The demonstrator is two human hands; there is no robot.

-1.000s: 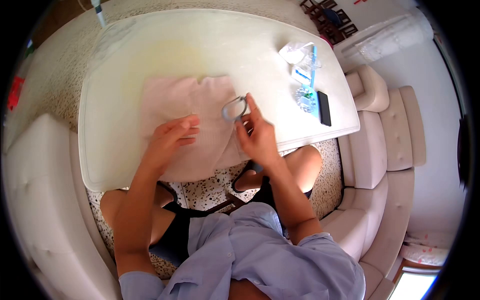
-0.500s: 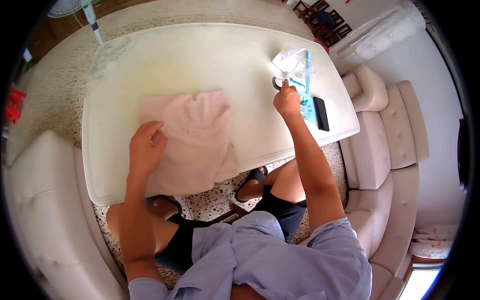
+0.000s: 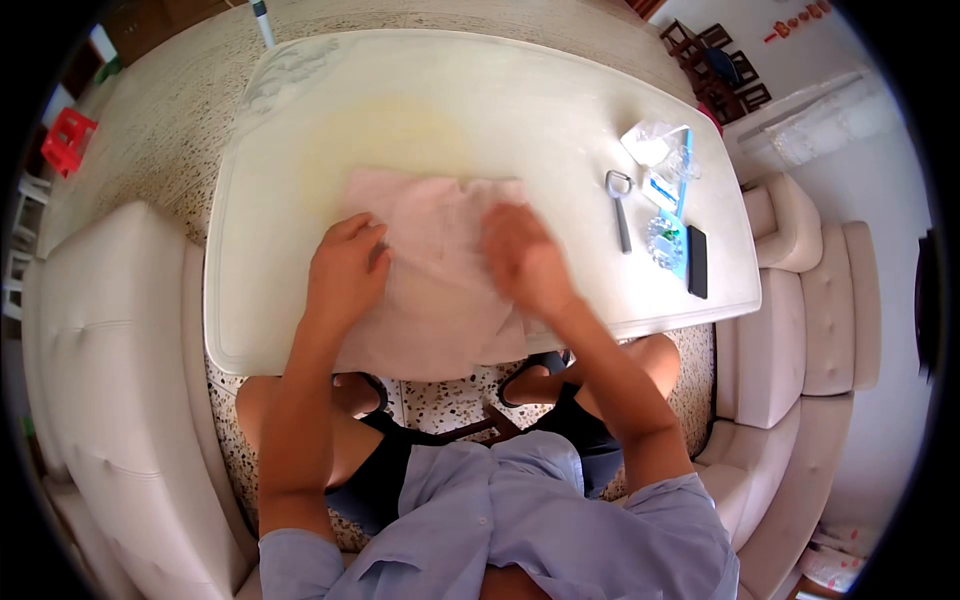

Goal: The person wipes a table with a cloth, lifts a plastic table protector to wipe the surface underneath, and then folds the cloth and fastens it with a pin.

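Along the near edge of the tabletop (image 3: 270,290), a pink cloth (image 3: 430,320) hung partly over, its sides covered in places by the hands. At its left side, the left hand (image 3: 347,268) had loosely bent fingers with a gap open to the thumb; whether they touched the fabric was unclear. Over its right side, the right hand (image 3: 527,258) was blurred, so how far its fingers were open, or what they held, could not be told. Farther right lay a peeler (image 3: 622,220), then a phone (image 3: 697,262). Beyond, the frame cut off a pole (image 3: 262,22).
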